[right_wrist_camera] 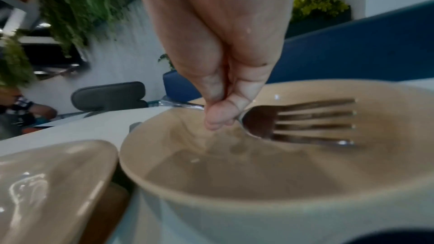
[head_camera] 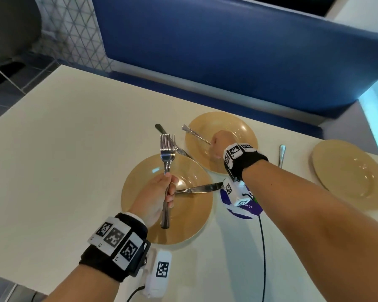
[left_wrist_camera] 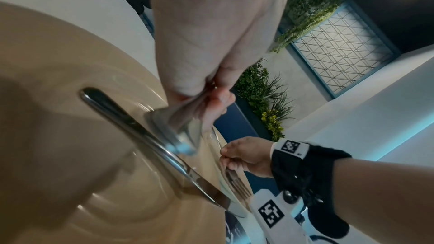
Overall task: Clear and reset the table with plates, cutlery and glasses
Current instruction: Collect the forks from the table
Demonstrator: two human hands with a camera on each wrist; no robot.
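Observation:
My left hand (head_camera: 162,192) grips a bundle of forks (head_camera: 167,149) by their handles, tines up, above the near tan plate (head_camera: 140,186). A table knife (head_camera: 199,188) lies across that plate, also seen under the fork handles (left_wrist_camera: 178,123) as the knife (left_wrist_camera: 131,123). Over the far tan plate (head_camera: 238,127), my right hand (head_camera: 219,144) pinches another fork (head_camera: 193,132) at its neck. In the right wrist view the right hand (right_wrist_camera: 218,118) holds this fork (right_wrist_camera: 305,121) with its tines just above the plate (right_wrist_camera: 234,173).
A second knife (head_camera: 162,129) lies on the table between the two plates. A third tan plate (head_camera: 347,171) sits at the right with a cutlery handle (head_camera: 282,155) beside it. A purple round sticker (head_camera: 249,210) lies under my right wrist. A blue bench (head_camera: 227,62) backs the table.

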